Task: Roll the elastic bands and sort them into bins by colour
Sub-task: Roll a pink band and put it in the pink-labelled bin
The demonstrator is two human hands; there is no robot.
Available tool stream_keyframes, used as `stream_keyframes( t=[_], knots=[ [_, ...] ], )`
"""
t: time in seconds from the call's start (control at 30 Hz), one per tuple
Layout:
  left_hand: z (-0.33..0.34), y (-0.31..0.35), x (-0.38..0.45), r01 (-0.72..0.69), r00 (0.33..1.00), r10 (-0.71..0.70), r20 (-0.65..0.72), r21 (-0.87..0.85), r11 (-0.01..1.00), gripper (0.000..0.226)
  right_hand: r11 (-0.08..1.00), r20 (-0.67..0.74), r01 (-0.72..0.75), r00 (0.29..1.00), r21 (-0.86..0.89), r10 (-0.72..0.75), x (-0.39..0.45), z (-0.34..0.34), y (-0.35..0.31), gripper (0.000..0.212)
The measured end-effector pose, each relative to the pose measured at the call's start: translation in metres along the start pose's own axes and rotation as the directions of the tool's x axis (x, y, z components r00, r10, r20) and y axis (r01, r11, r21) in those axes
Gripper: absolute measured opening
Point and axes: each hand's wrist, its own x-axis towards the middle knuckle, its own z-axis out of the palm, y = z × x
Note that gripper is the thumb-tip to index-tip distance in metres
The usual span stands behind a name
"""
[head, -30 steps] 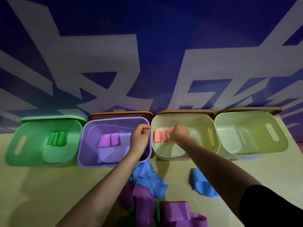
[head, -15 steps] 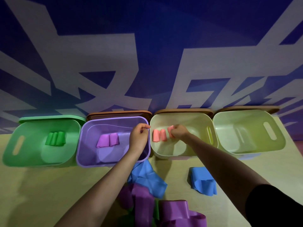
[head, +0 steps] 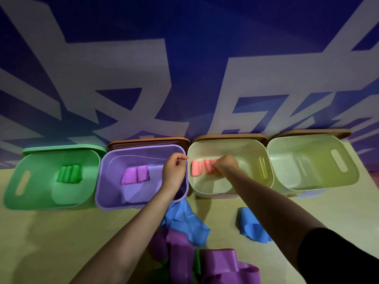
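Pink rolls (head: 202,168): three rolled bands, side by side, in the left half of the first cream bin (head: 229,193); the rightmost sits under the fingers of the right hand (head: 225,166), apparently being set down against its neighbours so that the row stays tight and does not unroll.
Right hand: reaches over the near rim into the cream bin, fingers curled down on the last pink roll; the grip looks closed around it, not yet let go.
Left hand (head: 174,171): hovers over the right end of the purple bin (head: 106,181), thumb and forefinger pinched at its far right rim corner; this probably steadies the bin row, though whether it holds the rim or only touches it cannot be told.
Purple rolls (head: 135,174): two, together mid-floor of the purple bin, colour matched to the container.
Green rolls (head: 69,174): three, together in the green bin (head: 18,193), likewise matched.
Second cream bin (head: 336,181): far right, nothing visible inside; judged to be reserved for blue.
Unsorted stock: blue bands (head: 185,224) and a separate blue piece (head: 251,226) loose on the bench (head: 51,242), purple bands (head: 217,265) heaped nearest the person, kept within reach for rolling.
Lids (head: 147,140): stand behind the bins against the wall, out of the way.
Progress: judged partway; blue and purple remain.
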Motion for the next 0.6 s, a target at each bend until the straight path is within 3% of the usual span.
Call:
stream_keyframes(
  t=[0.13, 0.3, 0.5, 0.6],
  knots=[
    [0.001, -0.001, 0.0, -0.011, 1.0, 0.011, -0.002, 0.002, 1.0, 0.032, 0.999, 0.036, 0.017, 0.999, -0.031, -0.016, -0.002, 0.002, -0.004, 0.024],
    [0.001, -0.002, 0.0, -0.001, 1.0, 0.001, 0.0, 0.005, 1.0, 0.031, 0.996, 0.026, 0.076, 0.997, 0.054, -0.077, -0.002, 0.007, -0.008, 0.007],
    [0.001, 0.0, -0.001, -0.006, 1.0, 0.006, 0.003, 0.01, 1.0, 0.031, 0.997, -0.025, 0.07, 0.997, 0.012, -0.069, -0.001, 0.014, -0.007, 0.02],
    [0.002, 0.0, 0.0, 0.003, 1.0, -0.003, 0.004, 0.013, 1.0, 0.029, 0.997, 0.02, 0.067, 0.998, -0.044, -0.066, -0.001, 0.01, -0.008, 0.019]
  ],
)
